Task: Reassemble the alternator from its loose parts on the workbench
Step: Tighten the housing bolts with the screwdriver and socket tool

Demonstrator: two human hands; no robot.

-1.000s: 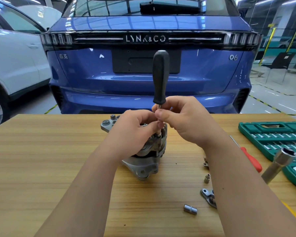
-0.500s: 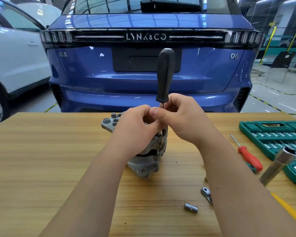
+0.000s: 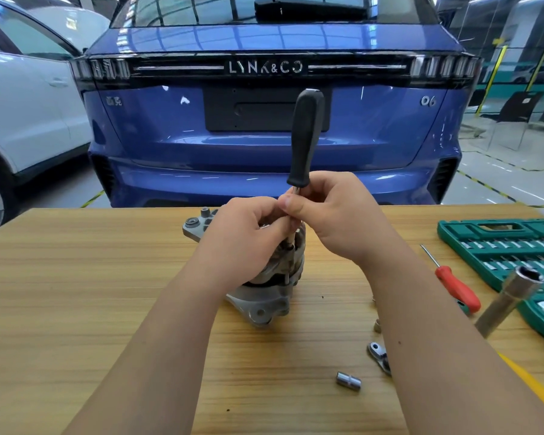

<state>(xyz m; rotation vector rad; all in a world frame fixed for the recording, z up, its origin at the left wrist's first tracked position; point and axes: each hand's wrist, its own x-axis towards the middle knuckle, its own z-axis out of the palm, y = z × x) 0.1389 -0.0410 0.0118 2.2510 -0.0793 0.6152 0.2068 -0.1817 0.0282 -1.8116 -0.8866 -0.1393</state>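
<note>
Head view, nearest first: at 5 o'clock on the tabletop (image 3: 76, 293), a small metal sleeve (image 3: 348, 380) and a bracket (image 3: 377, 351) lay loose, so the job looked unfinished. At centre the alternator (image 3: 264, 301) stood largely assembled. The left hand (image 3: 248, 237) curled around its top. The right hand (image 3: 336, 215) pinched the shaft of an upright black-handled screwdriver (image 3: 307, 136), apparently fastening a screw. At 12 o'clock sat a blue car (image 3: 374, 136).

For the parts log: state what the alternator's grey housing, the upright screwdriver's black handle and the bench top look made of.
Grey alternator housing: likely cast aluminium, matt silvery surface, rounded cast lugs. Handle of the black-handled screwdriver: probably plastic or rubber, smooth, dull sheen. Tan workbench top: wood or wood-look laminate, straight even grain; cannot tell which.
</note>
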